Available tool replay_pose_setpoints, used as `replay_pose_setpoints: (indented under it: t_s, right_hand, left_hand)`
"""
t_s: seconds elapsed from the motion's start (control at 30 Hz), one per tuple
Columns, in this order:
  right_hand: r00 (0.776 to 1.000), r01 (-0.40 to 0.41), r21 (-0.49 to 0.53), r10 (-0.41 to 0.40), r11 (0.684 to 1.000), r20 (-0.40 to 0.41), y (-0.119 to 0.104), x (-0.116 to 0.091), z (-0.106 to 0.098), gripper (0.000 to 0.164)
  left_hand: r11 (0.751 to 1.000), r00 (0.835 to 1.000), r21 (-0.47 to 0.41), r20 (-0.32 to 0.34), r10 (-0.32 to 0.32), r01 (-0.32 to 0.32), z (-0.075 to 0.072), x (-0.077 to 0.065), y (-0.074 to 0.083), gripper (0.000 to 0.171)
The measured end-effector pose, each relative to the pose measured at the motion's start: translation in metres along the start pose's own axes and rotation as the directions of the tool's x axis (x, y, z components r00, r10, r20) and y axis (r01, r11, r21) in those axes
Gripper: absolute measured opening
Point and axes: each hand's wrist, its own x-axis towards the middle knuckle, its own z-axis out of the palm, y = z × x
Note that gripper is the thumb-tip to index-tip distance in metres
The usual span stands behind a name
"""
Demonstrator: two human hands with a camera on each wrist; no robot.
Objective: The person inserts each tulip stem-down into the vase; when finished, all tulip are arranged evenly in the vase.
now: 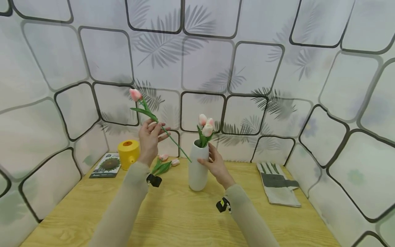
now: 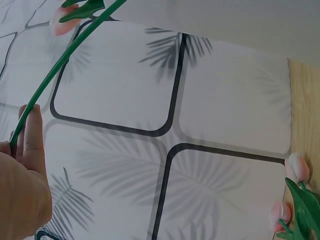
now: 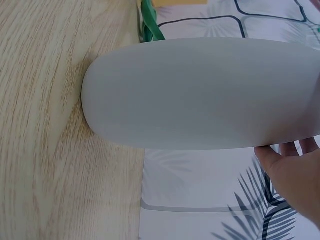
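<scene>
My left hand [image 1: 150, 139] pinches a pink tulip [image 1: 135, 95] by its green stem, bloom tilted up to the left. The stem's lower end overlaps the side of a white vase [image 1: 197, 171] in the head view. That vase stands upright on the table, holding several pale pink tulips [image 1: 207, 127]. My right hand [image 1: 217, 164] grips the vase's upper part from the right, thumb in front and fingers partly behind it. In the right wrist view the fingers [image 3: 270, 156] lie against the vase's wall. Behind my left wrist, more tulips [image 1: 162, 167] lie on the table.
A yellow watering can [image 1: 128, 154] stands at the back left, beside a seed packet [image 1: 108, 165] with a sunflower picture. Grey and white gloves [image 1: 277, 185] lie at the right. The wooden table [image 1: 179, 219] is bordered by a patterned cloth wall [image 1: 203, 68] behind and on both sides.
</scene>
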Motion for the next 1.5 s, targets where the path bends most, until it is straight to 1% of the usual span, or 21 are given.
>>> replay_pose_setpoints:
  t_s: [0.13, 0.37, 0.47, 0.6, 0.77, 0.9, 1.07, 1.17, 1.33, 1.43, 1.5]
  right_hand:
    - [1.000, -0.002, -0.003, 0.002, 1.000, 0.002, 0.000, 0.000, 0.000, 0.084]
    - [1.000, -0.011, -0.006, 0.011, 1.000, -0.005, -0.001, 0.000, 0.000, 0.084]
    - [1.000, -0.014, -0.010, 0.014, 1.000, -0.004, -0.001, 0.000, -0.001, 0.084]
    - [1.000, -0.007, -0.002, 0.007, 1.000, -0.006, -0.001, 0.000, -0.001, 0.083]
    - [1.000, 0.008, -0.001, -0.008, 1.000, -0.008, 0.000, 0.000, 0.000, 0.082]
    - [1.000, 0.005, -0.015, -0.006, 1.000, -0.011, 0.002, 0.001, -0.001, 0.082]
    - [1.000, 0.003, -0.009, -0.003, 1.000, -0.010, 0.020, 0.011, -0.003, 0.084]
    - [1.000, 0.005, 0.000, -0.005, 1.000, -0.024, 0.029, 0.015, -0.003, 0.084]
    - [0.999, 0.016, 0.003, -0.016, 1.000, -0.047, 0.031, 0.015, -0.001, 0.082]
    - [0.999, 0.017, -0.001, -0.017, 1.000, -0.050, 0.031, 0.015, -0.001, 0.083]
    - [0.999, 0.014, -0.004, -0.014, 1.000, -0.050, 0.032, 0.015, -0.001, 0.084]
  left_hand:
    - [0.999, 1.000, -0.031, -0.018, 0.014, -0.014, 0.010, 0.004, 0.003, 0.028]
    - [0.996, 0.995, -0.016, -0.059, 0.083, -0.084, 0.026, 0.007, 0.008, 0.026]
    - [0.995, 0.992, -0.018, -0.069, 0.101, -0.103, 0.030, 0.008, 0.009, 0.024]
    - [0.992, 0.991, -0.012, -0.059, 0.121, -0.122, 0.033, 0.011, 0.008, 0.026]
    - [0.990, 0.990, 0.025, -0.017, 0.137, -0.136, 0.038, 0.015, 0.007, 0.029]
    - [0.987, 0.988, 0.047, 0.038, 0.152, -0.154, 0.046, 0.016, 0.003, 0.028]
    - [0.979, 0.981, 0.096, 0.099, 0.169, -0.179, 0.055, 0.013, -0.005, 0.028]
    - [0.975, 0.979, 0.140, 0.129, 0.156, -0.174, 0.060, 0.008, -0.011, 0.027]
    - [0.960, 0.976, 0.233, 0.182, 0.116, -0.158, 0.064, 0.000, -0.022, 0.033]
    - [0.950, 0.974, 0.274, 0.207, 0.091, -0.147, 0.065, -0.003, -0.029, 0.036]
    - [0.947, 0.972, 0.296, 0.226, 0.062, -0.129, 0.066, -0.006, -0.032, 0.037]
